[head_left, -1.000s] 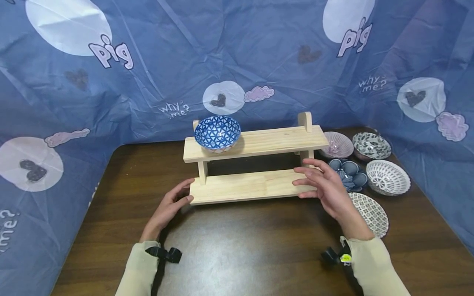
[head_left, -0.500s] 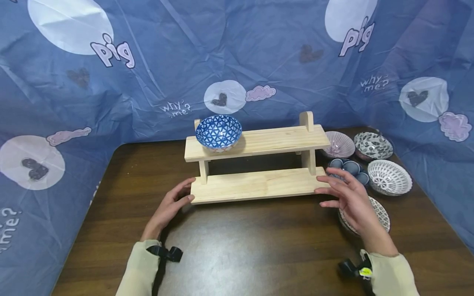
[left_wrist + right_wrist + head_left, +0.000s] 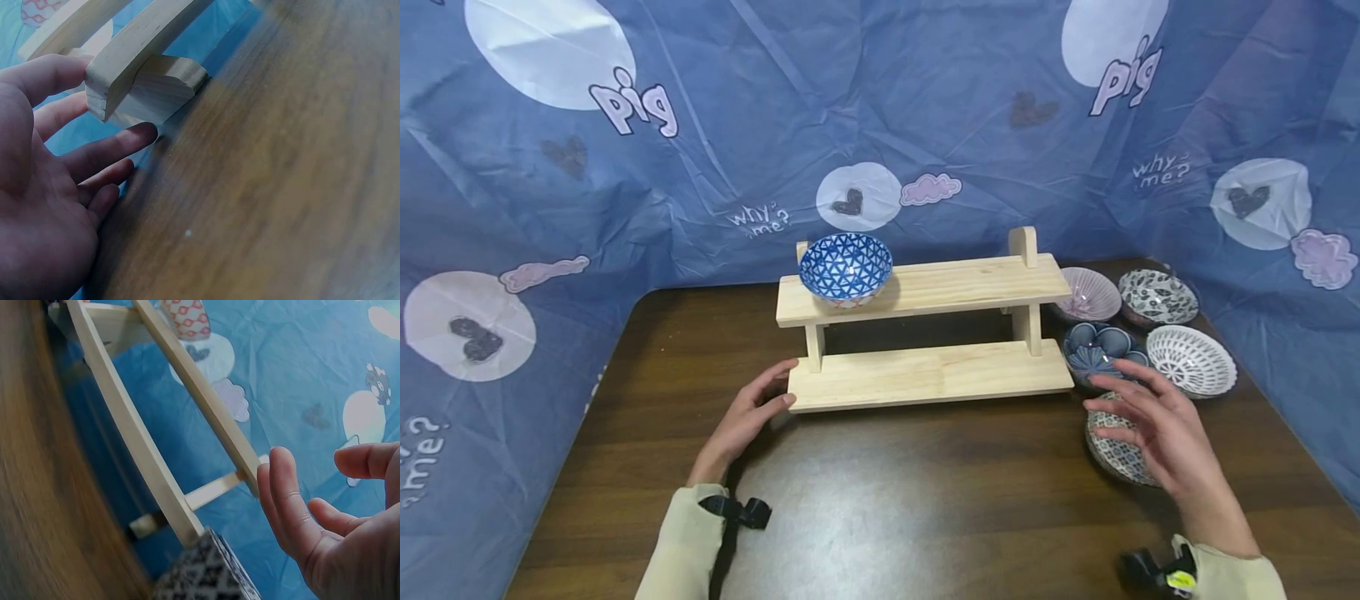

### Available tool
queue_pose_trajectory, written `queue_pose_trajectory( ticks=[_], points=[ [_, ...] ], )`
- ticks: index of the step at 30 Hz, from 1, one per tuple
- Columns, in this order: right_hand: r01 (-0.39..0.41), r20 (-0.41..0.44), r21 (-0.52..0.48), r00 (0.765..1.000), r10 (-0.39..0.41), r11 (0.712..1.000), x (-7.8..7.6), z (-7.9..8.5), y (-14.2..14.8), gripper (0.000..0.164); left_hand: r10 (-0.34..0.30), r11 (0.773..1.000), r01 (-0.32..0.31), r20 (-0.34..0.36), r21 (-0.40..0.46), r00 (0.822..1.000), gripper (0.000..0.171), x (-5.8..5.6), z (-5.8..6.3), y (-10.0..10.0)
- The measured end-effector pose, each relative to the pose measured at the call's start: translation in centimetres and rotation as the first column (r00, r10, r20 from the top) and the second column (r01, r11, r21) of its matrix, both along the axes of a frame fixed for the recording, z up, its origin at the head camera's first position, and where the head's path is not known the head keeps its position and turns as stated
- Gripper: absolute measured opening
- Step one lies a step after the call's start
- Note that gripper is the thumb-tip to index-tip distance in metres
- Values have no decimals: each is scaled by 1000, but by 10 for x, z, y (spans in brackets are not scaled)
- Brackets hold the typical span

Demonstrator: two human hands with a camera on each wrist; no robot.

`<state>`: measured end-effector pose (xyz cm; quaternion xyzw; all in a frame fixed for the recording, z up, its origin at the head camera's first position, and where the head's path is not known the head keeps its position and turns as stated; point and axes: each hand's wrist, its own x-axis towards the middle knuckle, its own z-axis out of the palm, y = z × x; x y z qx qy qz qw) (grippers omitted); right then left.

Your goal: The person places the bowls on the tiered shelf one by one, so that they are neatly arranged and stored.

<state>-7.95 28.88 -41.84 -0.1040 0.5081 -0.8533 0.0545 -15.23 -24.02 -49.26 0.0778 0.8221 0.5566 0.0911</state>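
A two-tier wooden shelf (image 3: 925,375) stands on the table. My left hand (image 3: 745,421) grips the left end of its lower board, thumb at the front corner and fingers at the back; in the left wrist view the thumb and one finger touch the board end (image 3: 103,94) while the other fingers extend past it. A blue-and-white triangle-patterned bowl (image 3: 846,267) sits on the upper tier's left. My right hand (image 3: 1172,442) hovers with parted, slightly bent fingers, holding nothing, over a small-patterned bowl (image 3: 1108,454), partly covering it in the head view.
Right of the shelf stand a pink ribbed bowl (image 3: 1090,293), a dark leaf-patterned bowl (image 3: 1159,296), a white bowl with dark strokes (image 3: 1193,360) and a blue bowl (image 3: 1093,342) with round shapes inside. Blue printed cloth (image 3: 985,125) hangs behind the brown table (image 3: 880,517).
My right hand has moved away from the shelf's right end, to the right and nearer, over the small-patterned bowl. My left hand has stayed at the shelf's left end.
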Motion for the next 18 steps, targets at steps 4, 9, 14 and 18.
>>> queue_pose_trajectory(
  ticks=[4,9,14,18],
  points=[
    [3,-2,-27,1000,-3,1000,4,-2,9,36,-4,1000,4,-12,-3,1000,54,0,0,0],
    [-3,3,-75,1000,3,997,12,-8,22,40,-3,1000,3,-2,-1,1000,54,0,0,0],
    [-16,-1,-123,1000,16,992,21,-16,39,44,-7,1000,7,-12,3,1000,54,1,-1,-1],
    [-1,-4,-150,1000,0,989,27,-21,52,46,-6,1000,6,-20,4,1000,54,1,-1,-1]
  ],
)
